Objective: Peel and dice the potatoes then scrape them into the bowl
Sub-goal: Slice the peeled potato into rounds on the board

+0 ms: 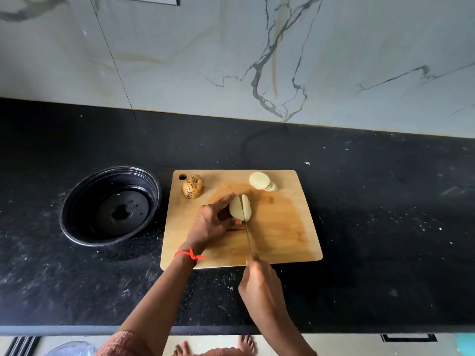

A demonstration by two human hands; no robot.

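Black bowl [82, 201] — a few droplets [131, 201] inside.

1 bowl [84, 199], 1 brd [282, 227], 1 knife [247, 235], 2 potatoes [192, 186] [237, 208], 1 slice stack [259, 179].

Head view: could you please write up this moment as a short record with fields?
left hand: holds the pale potato steady on the cutting board
right hand: grips the knife, blade down in that potato
slices: overlapping stack at the board's far right
unpeeled potato: far left corner of the board
bowl: on the counter left of the board, no potato inside
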